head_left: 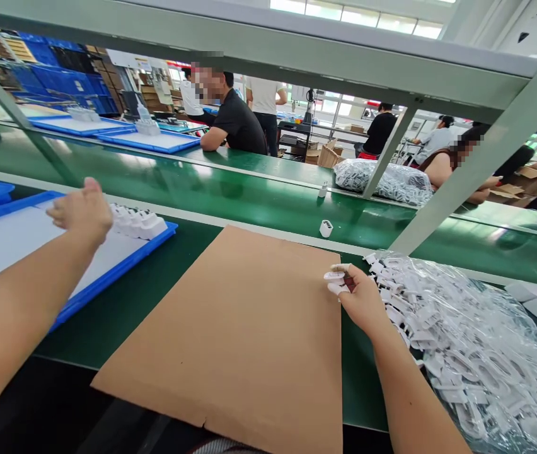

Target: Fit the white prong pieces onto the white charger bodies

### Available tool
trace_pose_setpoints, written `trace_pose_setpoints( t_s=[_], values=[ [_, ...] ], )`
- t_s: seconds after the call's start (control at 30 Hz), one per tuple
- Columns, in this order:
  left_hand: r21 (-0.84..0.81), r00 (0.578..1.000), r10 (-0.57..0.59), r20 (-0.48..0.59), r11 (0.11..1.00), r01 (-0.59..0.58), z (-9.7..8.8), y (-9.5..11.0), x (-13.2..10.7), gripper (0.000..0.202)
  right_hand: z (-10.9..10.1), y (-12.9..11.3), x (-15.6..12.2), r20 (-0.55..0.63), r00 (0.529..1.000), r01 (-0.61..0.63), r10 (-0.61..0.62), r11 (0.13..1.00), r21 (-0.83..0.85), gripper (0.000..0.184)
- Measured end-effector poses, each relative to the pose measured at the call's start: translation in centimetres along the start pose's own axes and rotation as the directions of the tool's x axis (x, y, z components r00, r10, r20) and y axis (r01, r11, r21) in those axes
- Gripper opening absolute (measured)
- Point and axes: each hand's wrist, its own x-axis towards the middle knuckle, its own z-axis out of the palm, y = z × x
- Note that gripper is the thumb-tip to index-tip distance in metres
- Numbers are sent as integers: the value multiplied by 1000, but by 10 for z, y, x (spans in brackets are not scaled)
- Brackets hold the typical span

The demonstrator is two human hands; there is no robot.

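Above the white-lined blue tray (121, 257) is my left hand (84, 211), beside a row of white plastic housings (138, 222). Its fingers curl inward with the thumb raised; whatever they may hold is hidden. My right hand (360, 297), with pale covers on its fingertips, pinches a small white oval plastic piece (333, 276) over the right edge of a brown cardboard sheet (244, 321). Right of that hand, a clear plastic bag (476, 334) spills many similar white pieces onto the green bench.
A white housing (326, 228) stands on the green conveyor belt (230, 195), with a white plug (323, 189) farther back. A metal frame post (457, 170) slants down at right. Across the belt sit a person in black (242, 120), blue trays (169, 142) and another bag of parts (382, 180).
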Motion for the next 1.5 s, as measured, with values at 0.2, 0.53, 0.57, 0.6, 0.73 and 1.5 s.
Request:
trace_pose_setpoints(
  t_s=[0.2, 0.53, 0.57, 0.6, 0.73, 1.5],
  values=[
    [-68, 920, 389, -45, 918, -391, 68, 89, -21, 48, 16, -2, -10, 136, 990, -31, 20, 996, 83, 52],
    [-175, 802, 307, 512, 952, -252, 250, 190, -76, 79, 16, 5, -6, 96, 995, 37, -33, 998, -42, 39],
    [-162, 796, 287, 533, 958, -237, 261, 196, -79, 91, 16, 5, -5, 84, 996, 12, -10, 1000, -24, 42],
    [-152, 792, 275, 545, 961, -230, 271, 202, -82, 101, 16, 5, -5, 72, 997, -24, 22, 999, 25, 44],
    [-151, 792, 275, 545, 961, -231, 295, 226, -88, 97, 16, 0, -1, 62, 990, -139, 125, 928, 347, 40],
    [-673, 340, 694, 634, 712, -199, 138, 157, -207, 60, 13, -18, -5, 193, 974, -218, 118, 726, 652, 39]
  ],
)
